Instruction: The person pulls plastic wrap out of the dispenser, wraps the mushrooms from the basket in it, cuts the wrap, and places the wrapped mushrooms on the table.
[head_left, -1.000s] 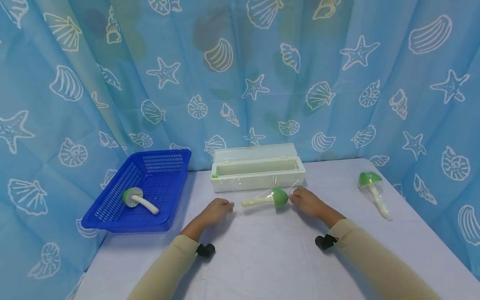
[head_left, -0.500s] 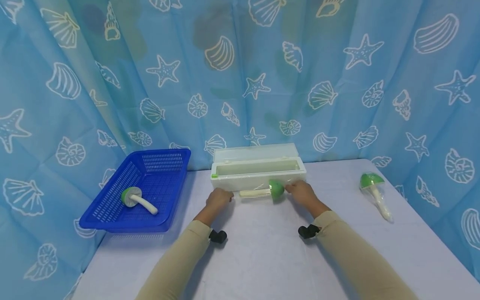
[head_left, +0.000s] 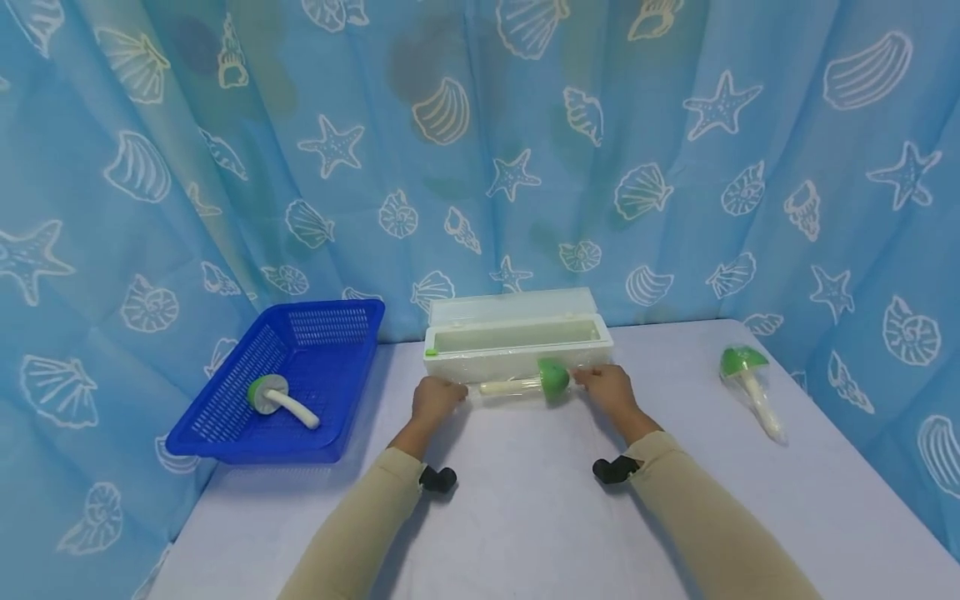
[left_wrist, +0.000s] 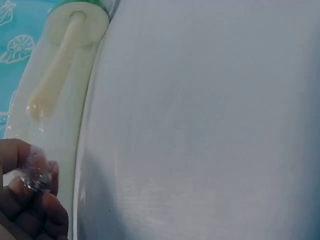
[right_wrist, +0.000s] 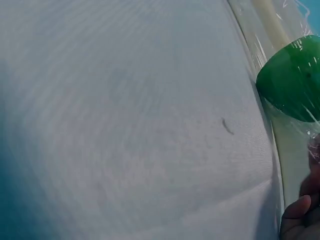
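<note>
Pinching clear film at both ends here, left hand past the stem, right hand past the cap. My guess: holding the ends apart makes it snug. The green-capped mushroom lies crosswise between my hands, wrapped in the stuff, right in front of the white box. The box's lid is tipped up at the back, probably so the slot's accessible. Behind that, just the blue shell-print curtain.
</note>
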